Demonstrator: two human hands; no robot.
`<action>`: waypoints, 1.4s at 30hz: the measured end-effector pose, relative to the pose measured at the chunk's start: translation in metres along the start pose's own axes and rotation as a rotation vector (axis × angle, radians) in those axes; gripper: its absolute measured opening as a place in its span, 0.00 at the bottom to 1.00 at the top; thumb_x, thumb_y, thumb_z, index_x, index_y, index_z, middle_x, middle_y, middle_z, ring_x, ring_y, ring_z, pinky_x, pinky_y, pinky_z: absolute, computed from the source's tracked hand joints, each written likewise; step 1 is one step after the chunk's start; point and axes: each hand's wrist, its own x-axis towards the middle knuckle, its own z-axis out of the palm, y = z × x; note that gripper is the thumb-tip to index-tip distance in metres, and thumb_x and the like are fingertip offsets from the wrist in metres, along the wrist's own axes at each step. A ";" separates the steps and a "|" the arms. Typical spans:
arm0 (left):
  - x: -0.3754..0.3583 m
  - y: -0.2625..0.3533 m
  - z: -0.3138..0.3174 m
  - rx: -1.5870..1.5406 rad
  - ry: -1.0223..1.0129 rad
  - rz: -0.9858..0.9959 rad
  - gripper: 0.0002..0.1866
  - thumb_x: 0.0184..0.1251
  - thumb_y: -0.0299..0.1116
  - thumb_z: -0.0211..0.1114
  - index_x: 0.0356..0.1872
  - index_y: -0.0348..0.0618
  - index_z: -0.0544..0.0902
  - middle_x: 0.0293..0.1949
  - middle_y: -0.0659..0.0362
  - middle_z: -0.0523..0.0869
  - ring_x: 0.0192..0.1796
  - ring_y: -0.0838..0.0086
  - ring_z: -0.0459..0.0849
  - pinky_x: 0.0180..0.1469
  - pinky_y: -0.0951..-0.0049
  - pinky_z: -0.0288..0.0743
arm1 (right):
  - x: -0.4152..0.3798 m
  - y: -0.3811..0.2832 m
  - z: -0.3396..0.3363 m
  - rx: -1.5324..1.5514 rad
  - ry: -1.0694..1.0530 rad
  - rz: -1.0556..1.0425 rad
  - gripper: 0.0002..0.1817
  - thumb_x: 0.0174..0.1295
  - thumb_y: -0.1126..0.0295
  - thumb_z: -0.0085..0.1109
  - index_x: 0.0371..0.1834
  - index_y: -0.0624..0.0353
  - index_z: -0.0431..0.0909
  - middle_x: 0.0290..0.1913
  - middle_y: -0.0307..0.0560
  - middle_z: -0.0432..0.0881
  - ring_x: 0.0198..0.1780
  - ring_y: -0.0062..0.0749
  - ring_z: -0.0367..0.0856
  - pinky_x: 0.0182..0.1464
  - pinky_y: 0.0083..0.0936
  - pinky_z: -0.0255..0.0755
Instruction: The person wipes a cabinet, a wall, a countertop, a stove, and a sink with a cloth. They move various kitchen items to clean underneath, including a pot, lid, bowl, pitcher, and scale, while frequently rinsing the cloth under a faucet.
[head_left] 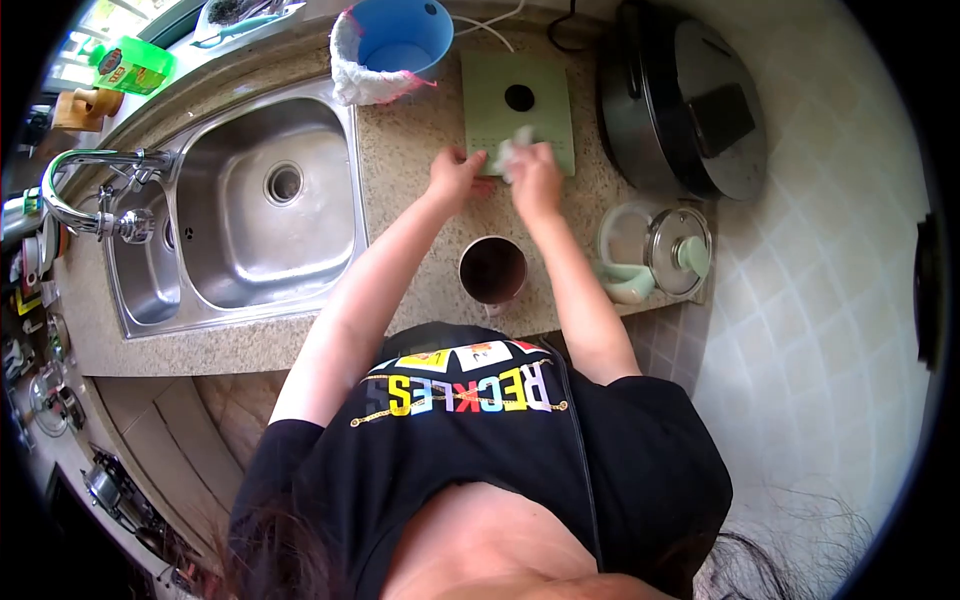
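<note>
A flat, pale green square base point(548, 85) with a round black centre lies on the counter; it looks like a kettle's base. At its near left corner is my left hand point(457, 177), fingers curled at the edge as if pinching it. My right hand point(538, 182) is closed on a crumpled white cloth point(517, 148), pressed to the near part of the base and smeared by motion. Between my forearms and my body stands a mug point(493, 271) with a dark inside. To the right sits a glass kettle point(622, 232) with a green handle and a lid.
On the left is a steel double sink point(270, 240) with a curved faucet point(75, 165). A blue bucket point(405, 35) with a white cloth point(360, 75) over its rim stands at the back. A large dark cooker point(660, 100) stands at the right by the tiled wall.
</note>
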 end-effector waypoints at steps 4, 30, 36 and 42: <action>0.025 -0.020 -0.008 0.387 0.158 0.200 0.25 0.60 0.39 0.66 0.48 0.28 0.69 0.34 0.49 0.79 0.26 0.66 0.82 0.24 0.69 0.79 | -0.035 -0.012 -0.016 0.161 -0.319 -0.036 0.10 0.50 0.77 0.59 0.37 0.58 0.82 0.38 0.50 0.77 0.38 0.42 0.79 0.42 0.35 0.73; -0.068 0.119 0.019 -0.070 -0.227 0.140 0.20 0.65 0.33 0.59 0.49 0.25 0.71 0.46 0.45 0.79 0.41 0.58 0.84 0.39 0.71 0.86 | -0.001 0.073 -0.006 0.042 0.502 0.432 0.18 0.56 0.72 0.57 0.50 0.68 0.75 0.50 0.60 0.73 0.48 0.53 0.72 0.50 0.39 0.67; -0.092 0.184 0.002 -0.291 -0.323 0.079 0.20 0.65 0.35 0.60 0.52 0.30 0.69 0.41 0.45 0.80 0.35 0.57 0.85 0.30 0.79 0.85 | 0.041 0.068 0.048 -0.357 0.302 0.155 0.24 0.57 0.75 0.51 0.59 0.70 0.66 0.62 0.61 0.66 0.62 0.55 0.64 0.61 0.46 0.61; -0.091 0.222 -0.002 -0.378 -0.381 0.116 0.16 0.67 0.33 0.57 0.48 0.29 0.70 0.38 0.43 0.81 0.34 0.57 0.86 0.30 0.79 0.86 | 0.159 0.107 0.074 -0.356 0.346 0.280 0.28 0.59 0.73 0.47 0.64 0.71 0.59 0.67 0.65 0.57 0.67 0.55 0.59 0.68 0.43 0.53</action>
